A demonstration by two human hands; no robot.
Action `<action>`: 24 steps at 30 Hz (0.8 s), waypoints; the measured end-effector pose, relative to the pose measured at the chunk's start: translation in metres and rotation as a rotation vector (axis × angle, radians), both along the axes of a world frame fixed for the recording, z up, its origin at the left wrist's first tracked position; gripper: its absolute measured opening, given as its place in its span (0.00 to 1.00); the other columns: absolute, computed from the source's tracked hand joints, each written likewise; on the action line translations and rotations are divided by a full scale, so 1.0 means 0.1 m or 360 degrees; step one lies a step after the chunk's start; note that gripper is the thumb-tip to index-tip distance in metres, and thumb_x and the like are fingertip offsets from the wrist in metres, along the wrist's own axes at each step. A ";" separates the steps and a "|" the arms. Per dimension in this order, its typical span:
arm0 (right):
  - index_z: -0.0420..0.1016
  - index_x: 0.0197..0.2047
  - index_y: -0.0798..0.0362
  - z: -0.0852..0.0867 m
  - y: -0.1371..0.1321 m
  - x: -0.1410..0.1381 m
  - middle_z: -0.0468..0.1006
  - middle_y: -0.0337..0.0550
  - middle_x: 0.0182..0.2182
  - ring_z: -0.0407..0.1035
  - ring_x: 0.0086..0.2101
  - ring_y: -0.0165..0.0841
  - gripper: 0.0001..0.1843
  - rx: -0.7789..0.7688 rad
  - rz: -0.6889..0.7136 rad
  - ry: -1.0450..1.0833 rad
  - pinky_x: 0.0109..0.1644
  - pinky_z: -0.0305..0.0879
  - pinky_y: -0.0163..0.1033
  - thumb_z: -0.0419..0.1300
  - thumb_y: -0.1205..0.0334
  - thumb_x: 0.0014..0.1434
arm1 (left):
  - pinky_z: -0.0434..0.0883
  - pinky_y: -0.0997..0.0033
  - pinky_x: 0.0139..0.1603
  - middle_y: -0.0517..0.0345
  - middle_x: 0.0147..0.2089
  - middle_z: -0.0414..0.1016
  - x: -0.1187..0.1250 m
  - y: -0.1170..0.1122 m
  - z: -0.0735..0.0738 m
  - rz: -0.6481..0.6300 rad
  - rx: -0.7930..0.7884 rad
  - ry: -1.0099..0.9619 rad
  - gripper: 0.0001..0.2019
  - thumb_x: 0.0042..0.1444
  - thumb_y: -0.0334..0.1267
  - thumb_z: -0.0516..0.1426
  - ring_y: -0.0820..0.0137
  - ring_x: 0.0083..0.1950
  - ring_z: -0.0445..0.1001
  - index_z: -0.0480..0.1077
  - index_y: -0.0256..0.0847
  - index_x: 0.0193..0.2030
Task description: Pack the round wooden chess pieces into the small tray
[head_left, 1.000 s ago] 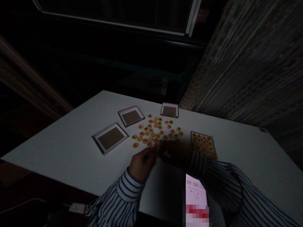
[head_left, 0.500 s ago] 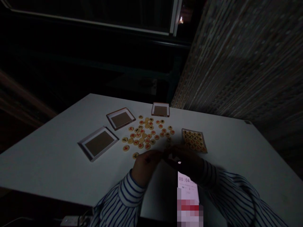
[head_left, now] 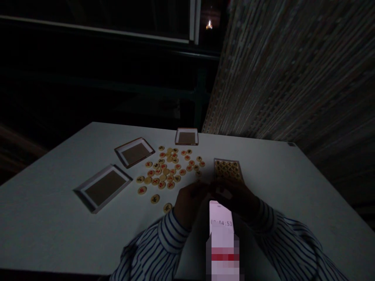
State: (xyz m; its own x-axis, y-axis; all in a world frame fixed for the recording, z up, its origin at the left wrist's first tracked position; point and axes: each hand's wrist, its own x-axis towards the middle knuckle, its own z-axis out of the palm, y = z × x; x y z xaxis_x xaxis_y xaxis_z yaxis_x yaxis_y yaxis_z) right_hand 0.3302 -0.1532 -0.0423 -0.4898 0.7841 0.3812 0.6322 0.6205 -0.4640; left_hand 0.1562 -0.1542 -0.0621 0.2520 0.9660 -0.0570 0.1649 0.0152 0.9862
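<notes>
My left hand (head_left: 187, 203) and my right hand (head_left: 241, 199) come together at the fingertips, just in front of the filled box (head_left: 240, 171). The fingers of both are bent and closed in deep shadow, so whatever they hold is hidden. Round Chinese chess pieces (head_left: 163, 178), with red or black characters and a few blank sides, lie loosely spread left of the hands. Similar pieces (head_left: 227, 167) sit in rows inside the filled box, whose near part my right hand covers. Close to my left wrist is one loose piece (head_left: 168, 207).
Three shallow boxes with brown bottoms stand on the white table (head_left: 52, 210): a left one (head_left: 82, 195), a middle one (head_left: 120, 153) and a far one (head_left: 186, 129). A lit phone (head_left: 221, 214) showing a timer lies below my hands. A string curtain (head_left: 278, 78) hangs behind.
The view has shifted, so the table things appear further left. Both hands stay together, now nearer the filled box and covering its near rows. More of the phone's top shows.
</notes>
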 end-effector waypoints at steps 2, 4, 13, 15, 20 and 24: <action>0.70 0.38 0.54 0.02 0.02 0.06 0.74 0.43 0.31 0.67 0.32 0.29 0.09 0.0012 0.0001 -0.0023 0.37 0.65 0.38 0.54 0.61 0.56 | 0.71 0.73 0.37 0.58 0.36 0.78 0.07 0.03 0.03 0.0004 0.0030 0.0056 0.11 0.52 0.42 0.53 0.69 0.38 0.75 0.74 0.41 0.36; 0.70 0.38 0.54 0.02 0.04 0.13 0.74 0.44 0.33 0.68 0.34 0.29 0.08 0.0020 -0.0005 -0.0030 0.39 0.65 0.38 0.54 0.61 0.56 | 0.71 0.72 0.38 0.56 0.37 0.78 0.14 0.07 0.06 0.0019 0.0068 0.0157 0.12 0.52 0.42 0.53 0.68 0.39 0.75 0.74 0.41 0.37; 0.71 0.40 0.53 0.09 0.17 0.42 0.75 0.42 0.31 0.68 0.31 0.28 0.11 -0.0125 -0.0218 -0.0152 0.35 0.65 0.33 0.56 0.59 0.54 | 0.71 0.70 0.42 0.56 0.38 0.78 0.46 0.27 0.09 -0.0002 0.0246 0.0138 0.12 0.52 0.42 0.53 0.68 0.39 0.75 0.74 0.40 0.38; 0.72 0.39 0.53 0.14 0.20 0.45 0.75 0.41 0.30 0.68 0.30 0.27 0.10 -0.0164 -0.0291 -0.0188 0.33 0.64 0.32 0.56 0.59 0.54 | 0.71 0.70 0.43 0.57 0.38 0.78 0.52 0.31 0.09 -0.0011 0.0287 0.0134 0.12 0.53 0.42 0.53 0.68 0.40 0.74 0.74 0.40 0.38; 0.72 0.39 0.50 0.25 0.28 0.58 0.77 0.40 0.32 0.69 0.30 0.28 0.11 -0.0233 -0.0384 -0.0398 0.34 0.63 0.34 0.56 0.59 0.53 | 0.71 0.69 0.41 0.57 0.37 0.78 0.59 0.41 0.06 0.0046 0.0379 0.0216 0.13 0.54 0.42 0.51 0.69 0.40 0.74 0.74 0.40 0.39; 0.72 0.42 0.50 0.25 0.36 0.75 0.76 0.43 0.31 0.69 0.30 0.31 0.14 -0.0224 -0.0575 -0.0621 0.35 0.63 0.36 0.56 0.56 0.51 | 0.72 0.69 0.41 0.55 0.38 0.77 0.57 0.47 -0.05 0.0196 0.0415 0.0394 0.12 0.53 0.41 0.53 0.69 0.38 0.74 0.73 0.40 0.40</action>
State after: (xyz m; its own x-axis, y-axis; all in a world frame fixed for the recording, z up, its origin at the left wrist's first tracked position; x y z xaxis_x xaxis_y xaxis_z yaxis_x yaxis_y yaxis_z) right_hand 0.4057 -0.1168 -0.0172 -0.2643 0.9588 0.1044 0.9352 0.2812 -0.2150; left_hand 0.2137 -0.1068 -0.0672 0.1427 0.9783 0.1501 0.4111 -0.1966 0.8901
